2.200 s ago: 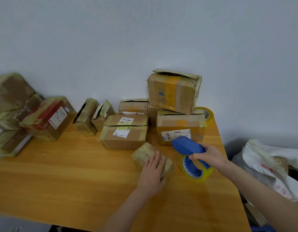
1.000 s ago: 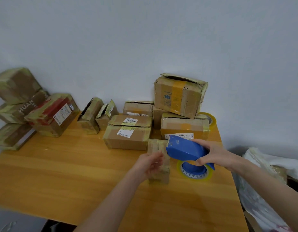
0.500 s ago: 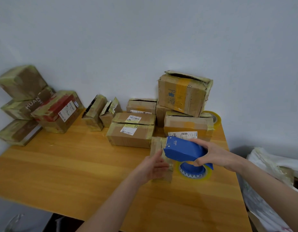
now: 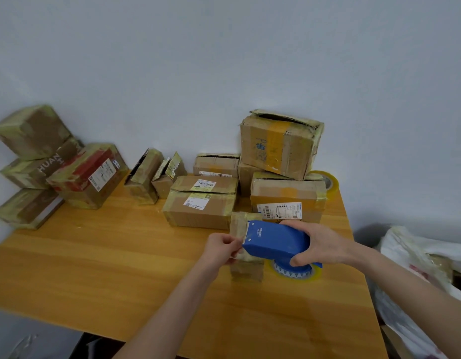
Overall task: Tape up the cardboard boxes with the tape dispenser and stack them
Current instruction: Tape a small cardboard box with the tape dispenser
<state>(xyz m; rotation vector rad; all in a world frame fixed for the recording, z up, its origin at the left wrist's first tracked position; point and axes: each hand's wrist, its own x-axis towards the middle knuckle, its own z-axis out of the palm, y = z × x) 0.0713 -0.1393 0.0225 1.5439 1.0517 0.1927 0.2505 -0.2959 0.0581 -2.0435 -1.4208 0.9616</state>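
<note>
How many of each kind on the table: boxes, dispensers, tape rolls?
Cardboard boxes: 13 (one at the back mostly hidden)
Tape dispenser: 1
Tape rolls: 2 (one loose, one in the dispenser)
Total: 16

Light was soft and even, direction hard to tell. Pale grey-white wall (image 4: 224,60) darkened toward the top corners. Glossy orange wooden counter (image 4: 94,268) showed a mild sheen near its middle. Shadows were faint and short, tucked under the taped brown cardboard boxes (image 4: 198,211). Wide-angle bend: counter edges bowed, left stack leaned outward. Centre was sharpest, at the blue plastic tape dispenser (image 4: 276,240). Frame edges and the white plastic bag (image 4: 418,257) were soft.
</note>
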